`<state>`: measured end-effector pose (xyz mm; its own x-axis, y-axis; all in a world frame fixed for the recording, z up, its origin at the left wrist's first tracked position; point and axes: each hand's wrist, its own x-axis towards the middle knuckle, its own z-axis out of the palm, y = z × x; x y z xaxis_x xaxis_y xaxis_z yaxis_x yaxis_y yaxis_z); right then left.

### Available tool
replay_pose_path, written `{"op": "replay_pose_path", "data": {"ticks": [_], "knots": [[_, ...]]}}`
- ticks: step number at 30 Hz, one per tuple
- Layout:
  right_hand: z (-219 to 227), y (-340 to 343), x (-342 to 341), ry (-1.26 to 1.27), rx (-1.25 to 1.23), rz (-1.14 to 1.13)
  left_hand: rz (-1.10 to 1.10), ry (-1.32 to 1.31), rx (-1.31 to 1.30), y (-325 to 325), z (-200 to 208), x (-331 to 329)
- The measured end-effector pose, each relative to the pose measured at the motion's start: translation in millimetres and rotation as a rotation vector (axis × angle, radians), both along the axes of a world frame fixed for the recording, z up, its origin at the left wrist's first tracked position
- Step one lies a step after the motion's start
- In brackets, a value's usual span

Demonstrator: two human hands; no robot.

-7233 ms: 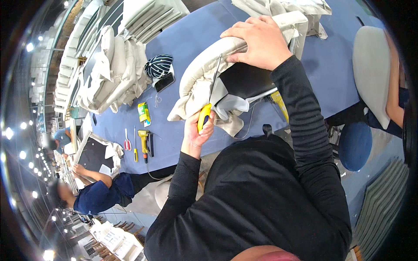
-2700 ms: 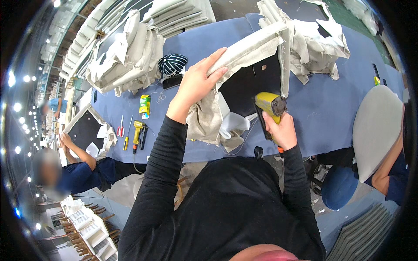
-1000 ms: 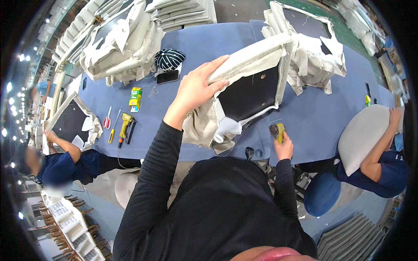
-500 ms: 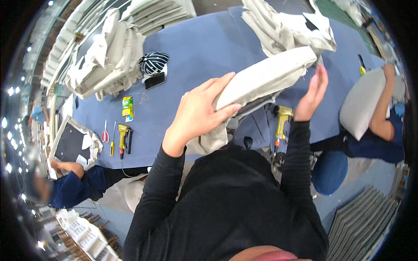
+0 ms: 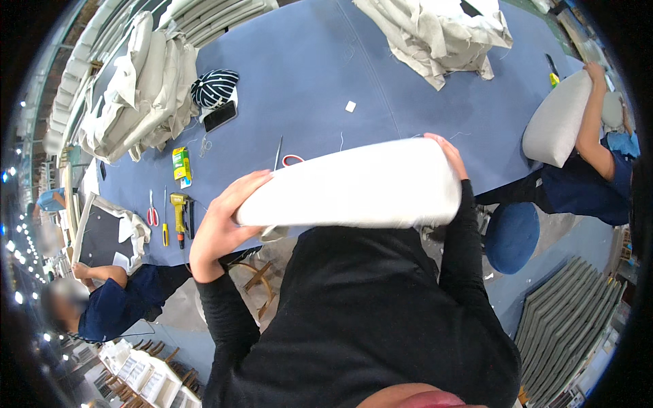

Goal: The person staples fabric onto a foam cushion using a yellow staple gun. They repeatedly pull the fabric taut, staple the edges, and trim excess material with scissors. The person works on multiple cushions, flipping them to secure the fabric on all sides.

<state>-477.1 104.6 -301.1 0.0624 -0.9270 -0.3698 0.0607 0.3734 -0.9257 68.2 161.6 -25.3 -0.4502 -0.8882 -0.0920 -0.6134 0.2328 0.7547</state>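
A cream fabric-covered seat cushion (image 5: 354,183) is held up in front of my body, over the near edge of the blue table. Its padded side faces me, slightly blurred, and a bit of loose cloth hangs under its left end. My left hand (image 5: 221,228) grips that end, thumb underneath and fingers over the top. At the far right corner, my right hand (image 5: 449,156) is closed on the cushion, with part of its fingers hidden behind it. Just beyond the cushion, red-handled scissors (image 5: 292,160) lie on the table, partly covered.
On the blue table (image 5: 292,75) lie a yellow staple gun (image 5: 179,216), a screwdriver (image 5: 165,232), a green-yellow box (image 5: 181,167), a phone (image 5: 221,116) and a striped cap (image 5: 214,88). Fabric-covered pieces (image 5: 146,88) are piled back left, cloth (image 5: 442,41) back right. Co-workers stand on both sides.
The cushion has turned so its padded side faces me and come nearer my body. My right hand, open beside it before, now holds its right end. Scissors and a small white piece have come into sight.
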Motion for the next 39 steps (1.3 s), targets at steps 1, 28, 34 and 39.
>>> {"op": "replay_pose_path", "data": {"ticks": [1, 28, 34, 39], "knots": [[8, 10, 0, 0.033, 0.073, 0.061, 0.023, -0.013, 0.006, 10, -3, 16], [-35, 55, 73, 0.898, -0.155, 0.121, 0.441, 0.65, -0.681, -52, 35, 47], [-51, 40, 125, 1.155, 0.083, 0.333, -0.229, 0.75, -0.751, -21, 131, 81], [-61, 29, 132, 1.213, 0.284, 0.476, -0.005, 0.714, -0.678, -27, 110, 117]]}}
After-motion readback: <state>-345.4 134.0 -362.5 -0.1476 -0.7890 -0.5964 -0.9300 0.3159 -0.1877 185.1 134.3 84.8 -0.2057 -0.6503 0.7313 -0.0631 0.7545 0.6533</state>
